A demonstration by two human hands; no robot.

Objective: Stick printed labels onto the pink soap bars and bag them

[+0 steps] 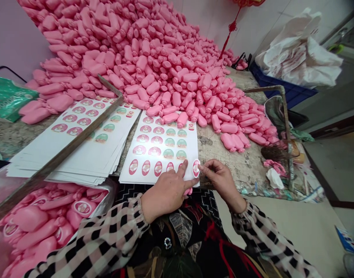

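right hand [221, 178] pinches oval label [196, 168] at sheet corner | left hand [165, 193] fingers narrow, pinning sticker sheet [161, 148], pink bottle [188, 191] under its palm | labelled bottles [49, 220] binned left of fingers | unlabelled pile [165, 69] beyond fingertips: most left

White sticker sheet [161, 148] lies flat at the table's near edge, bearing rows of pink and green oval labels. One pink oval sticker [196, 168], seemingly part-peeled, sits at its near right corner.
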